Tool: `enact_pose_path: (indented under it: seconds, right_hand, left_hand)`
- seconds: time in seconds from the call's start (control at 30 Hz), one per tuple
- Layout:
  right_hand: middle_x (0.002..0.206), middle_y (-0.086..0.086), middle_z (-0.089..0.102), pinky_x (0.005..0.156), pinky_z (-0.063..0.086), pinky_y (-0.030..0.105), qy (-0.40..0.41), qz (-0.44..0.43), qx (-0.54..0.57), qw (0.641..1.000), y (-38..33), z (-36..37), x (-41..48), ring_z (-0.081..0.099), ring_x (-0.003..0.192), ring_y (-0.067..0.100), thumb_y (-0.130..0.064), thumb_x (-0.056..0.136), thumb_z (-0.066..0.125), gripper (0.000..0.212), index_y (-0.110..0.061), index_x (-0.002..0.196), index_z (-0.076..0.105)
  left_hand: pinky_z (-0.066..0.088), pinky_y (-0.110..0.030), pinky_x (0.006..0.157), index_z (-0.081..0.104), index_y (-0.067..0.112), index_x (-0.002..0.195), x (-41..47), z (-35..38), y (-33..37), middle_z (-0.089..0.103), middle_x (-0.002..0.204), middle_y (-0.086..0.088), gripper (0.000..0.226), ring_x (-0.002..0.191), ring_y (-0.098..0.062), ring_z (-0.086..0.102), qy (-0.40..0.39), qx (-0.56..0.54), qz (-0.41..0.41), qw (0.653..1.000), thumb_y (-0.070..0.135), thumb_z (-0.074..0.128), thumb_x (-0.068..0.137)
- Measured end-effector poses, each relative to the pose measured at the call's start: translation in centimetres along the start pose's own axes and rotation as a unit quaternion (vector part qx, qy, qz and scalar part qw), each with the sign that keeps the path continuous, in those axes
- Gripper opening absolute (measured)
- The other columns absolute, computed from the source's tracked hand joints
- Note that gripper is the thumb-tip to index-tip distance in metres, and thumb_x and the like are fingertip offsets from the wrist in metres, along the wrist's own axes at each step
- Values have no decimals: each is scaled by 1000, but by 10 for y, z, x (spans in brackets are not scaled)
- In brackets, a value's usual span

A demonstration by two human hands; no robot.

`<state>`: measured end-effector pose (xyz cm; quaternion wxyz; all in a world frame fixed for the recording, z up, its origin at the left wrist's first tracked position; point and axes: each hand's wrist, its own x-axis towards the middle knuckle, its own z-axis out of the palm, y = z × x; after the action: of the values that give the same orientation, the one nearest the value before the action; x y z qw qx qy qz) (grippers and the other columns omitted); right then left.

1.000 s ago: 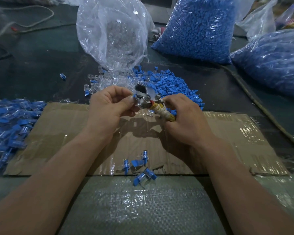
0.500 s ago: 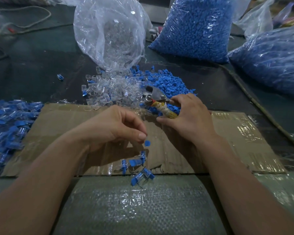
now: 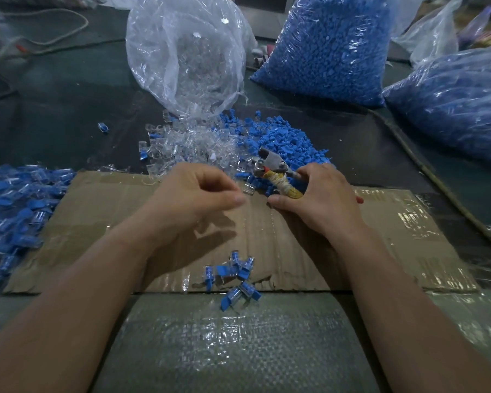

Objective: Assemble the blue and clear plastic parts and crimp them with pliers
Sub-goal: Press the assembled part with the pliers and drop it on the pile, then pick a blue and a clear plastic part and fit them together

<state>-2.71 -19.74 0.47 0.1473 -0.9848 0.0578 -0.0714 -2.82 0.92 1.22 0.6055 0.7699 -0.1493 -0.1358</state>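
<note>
My right hand point(image 3: 321, 202) grips the pliers point(image 3: 270, 165) by their tape-wrapped handle, with the metal jaws pointing up-left over the loose blue parts point(image 3: 284, 140). My left hand point(image 3: 196, 199) hovers over the cardboard point(image 3: 386, 236) with loosely curled fingers and holds nothing. Its fingertips are close to a clear part point(image 3: 248, 189) at the cardboard's far edge. Loose clear parts point(image 3: 187, 146) lie just beyond it. A few assembled blue-and-clear pieces point(image 3: 233, 272) lie at the cardboard's near edge.
A big heap of assembled pieces point(image 3: 14, 211) lies at the left. An open clear bag point(image 3: 187, 52) of clear parts stands behind the piles. Two full bags of blue parts point(image 3: 329, 46) point(image 3: 459, 103) fill the back right. A cord point(image 3: 425, 171) runs along the right.
My left hand left the pliers' jaws, dropped an assembled piece onto the small pile near me, and rose back towards the clear parts. The right hand lowered the pliers slightly.
</note>
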Motion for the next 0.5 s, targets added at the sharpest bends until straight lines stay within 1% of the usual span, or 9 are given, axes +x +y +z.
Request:
enact_pose_path:
  seconds: [0.03, 0.07, 0.1, 0.13, 0.2, 0.27, 0.33, 0.4, 0.5]
  right_hand:
    - [105, 2, 51, 82, 38, 33, -1, 1, 2, 1000, 0, 0, 0, 47, 99, 19, -67, 63, 66, 71, -16, 111, 53]
    - [105, 2, 50, 82, 38, 33, -2, 1, 3, 1000, 0, 0, 0, 47, 98, 18, -67, 63, 66, 71, -16, 111, 53]
    - [105, 2, 50, 82, 37, 32, -4, 2, 3, 1000, 0, 0, 0, 46, 98, 18, -67, 62, 66, 71, -16, 111, 52]
    - [104, 1, 49, 82, 36, 32, -6, 3, 3, 1000, 0, 0, 0, 44, 97, 17, -67, 62, 65, 71, -17, 111, 52]
    - [105, 1, 48, 81, 34, 31, -10, 6, 1, 1000, 0, 0, 1, 41, 95, 15, -68, 62, 65, 71, -17, 110, 51]
    - [107, 2, 48, 79, 32, 30, -11, 9, -1, 1000, 0, 0, 1, 41, 95, 15, -67, 63, 65, 71, -17, 111, 50]
    - [110, 3, 48, 81, 32, 31, -13, 12, -1, 1000, 0, 0, 0, 42, 100, 18, -67, 65, 64, 70, -17, 112, 49]
    - [112, 4, 47, 84, 34, 32, -19, 14, 1, 1000, 0, 1, 0, 43, 104, 20, -66, 66, 64, 70, -17, 113, 48]
    - [113, 4, 45, 85, 33, 32, -28, 16, 5, 999, -1, 0, -1, 41, 105, 20, -65, 67, 64, 70, -17, 115, 47]
  left_hand:
    - [43, -16, 44, 69, 17, 72, 3, -1, -3, 63, 58, 2, 5, 46, -2, 54, 86, 42, 21, 995, 21, 72, 73]
    - [43, -17, 49, 69, 17, 82, 6, -3, -6, 61, 61, 5, 3, 50, -2, 54, 163, 117, 39, 979, 16, 70, 78]
    - [44, -19, 58, 69, 17, 94, 9, -4, -9, 60, 67, 6, 13, 57, -4, 53, 217, 200, 48, 954, 15, 67, 82]
    - [43, -23, 67, 66, 18, 107, 11, -6, -12, 59, 75, 5, 24, 65, -7, 52, 241, 265, 46, 932, 16, 65, 84]
    - [36, -26, 77, 56, 20, 125, 13, -8, -15, 56, 93, 0, 38, 80, -11, 49, 228, 326, 28, 917, 18, 60, 87]
    - [33, -26, 79, 50, 23, 131, 15, -7, -17, 46, 101, -1, 41, 91, -12, 44, 196, 365, 12, 910, 20, 55, 90]
    - [32, -27, 81, 47, 24, 133, 16, -6, -17, 39, 102, 1, 41, 95, -14, 42, 179, 400, 2, 899, 23, 51, 93]
    - [29, -26, 80, 45, 24, 135, 17, -5, -17, 35, 100, 2, 40, 93, -13, 39, 173, 410, -10, 895, 24, 48, 95]
    - [28, -25, 81, 52, 21, 127, 17, -5, -16, 36, 101, 3, 33, 94, -12, 39, 184, 404, -3, 896, 22, 51, 94]
